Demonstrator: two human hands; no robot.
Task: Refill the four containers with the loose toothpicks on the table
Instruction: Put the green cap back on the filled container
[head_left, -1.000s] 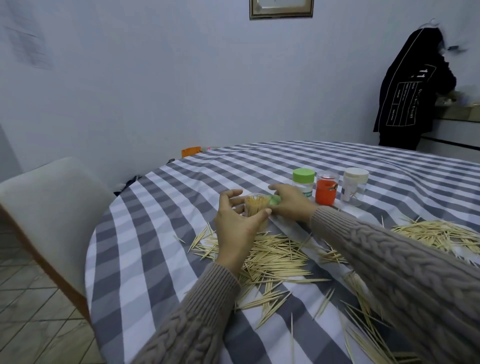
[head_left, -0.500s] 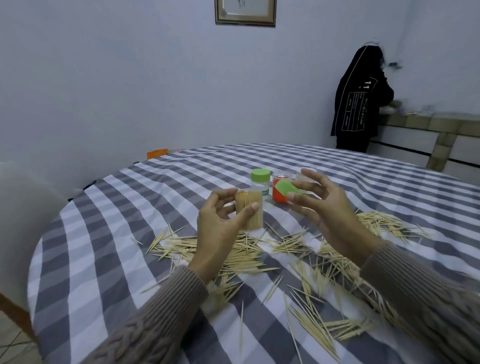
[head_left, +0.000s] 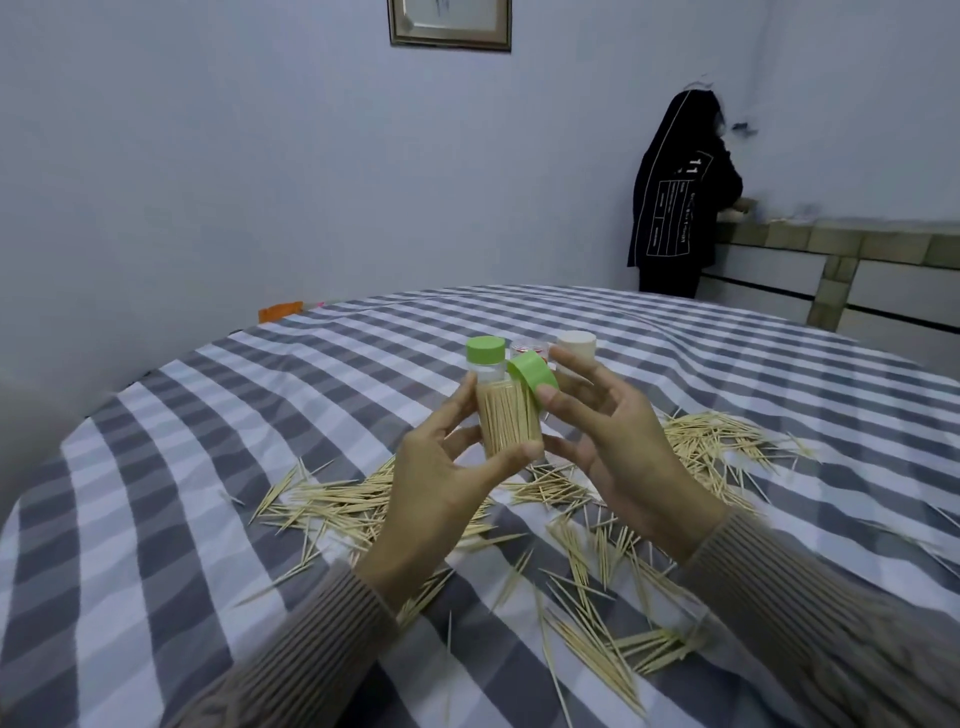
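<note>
My left hand (head_left: 441, 488) holds a clear container (head_left: 506, 418) packed full of toothpicks, upright above the table. My right hand (head_left: 613, 441) pinches a green lid (head_left: 532, 373) tilted at the container's top right rim. Behind them stand a green-lidded container (head_left: 485, 356), a red container (head_left: 527, 347) mostly hidden by the lid, and a cream-lidded container (head_left: 575, 345). Loose toothpicks (head_left: 332, 499) lie scattered under and around my hands, with another heap (head_left: 711, 441) to the right.
The round table (head_left: 171, 467) has a grey-and-white checked cloth. More toothpicks (head_left: 597, 623) lie near the front edge. A person in a black coat (head_left: 675, 197) stands at a counter far right. An orange object (head_left: 280, 310) sits beyond the table's far edge.
Both hands have lifted off the table. My right hand has carried the green lid from beside the container up to its open top, and the container is raised higher.
</note>
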